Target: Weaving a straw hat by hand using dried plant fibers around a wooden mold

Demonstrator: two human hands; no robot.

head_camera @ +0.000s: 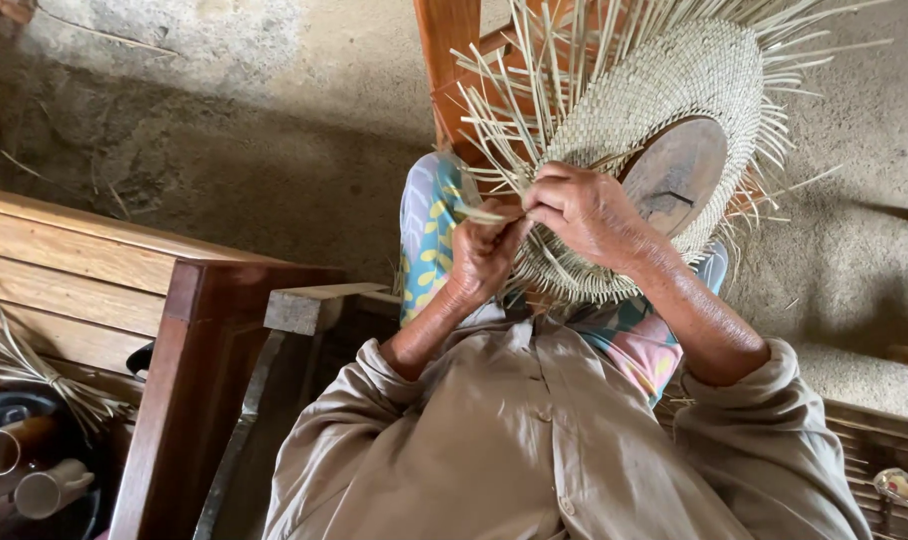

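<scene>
Head view: a pale straw strand [479, 213] is pinched by the left hand [484, 255] and right hand [582, 212] at the edge of the woven hat [664, 90] held on the lap, where it could be snapped if bent too sharply.

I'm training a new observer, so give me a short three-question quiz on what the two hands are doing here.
1. True or false: both hands touch the woven straw hat.
2. What does the left hand pinch: A) loose straw strands, B) a cup, C) a knife?
3. What round thing sits inside the hat beside the right hand?

Key: 1 true. 2 A. 3 a wooden form.
</scene>
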